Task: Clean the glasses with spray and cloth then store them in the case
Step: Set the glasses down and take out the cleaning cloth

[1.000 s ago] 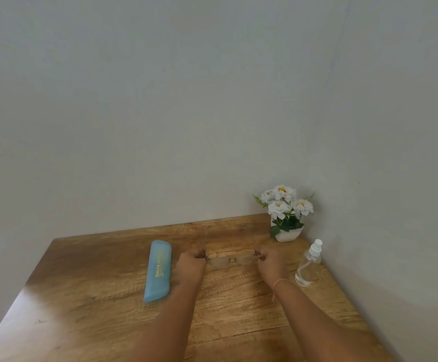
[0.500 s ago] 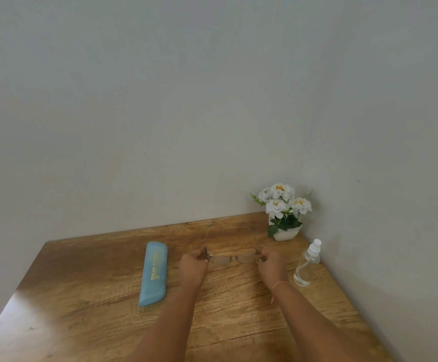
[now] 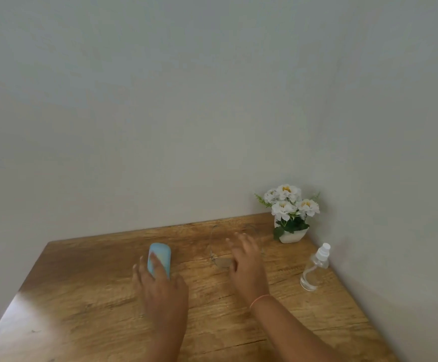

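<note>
Down on the wooden bench (image 3: 95, 296), the glasses (image 3: 219, 261) lie flat between the two hands, a thin frame with clear lenses that shows only faintly against the grain. One temple arm curves away toward the wall (image 3: 160, 126). The right hand (image 3: 246, 265) is just beside them on their right, palm down, its fingers (image 3: 244, 240) straight and spread apart, holding nothing. The hand is blurred, so whether it touches the frame or only hangs above it cannot be told, though its near edge seems to overlap one lens. A thin pink band (image 3: 258, 300) circles that wrist. The left hand (image 3: 160, 286) reaches over the blue case (image 3: 161, 253), which lies closed on the bench, left of the glasses and apart from them. The fingers of this hand are straight too and lie along the top of the case, covering its near half and leaving the rounded far end showing; they are not curled round it. The clear bottle (image 3: 314, 270) with its white spray cap stands upright near the right edge of the bench, close to the side wall and well apart from the glasses. Beyond it, in the far right corner, white flowers (image 3: 289, 202) stand in a small white pot (image 3: 292, 236).
</note>
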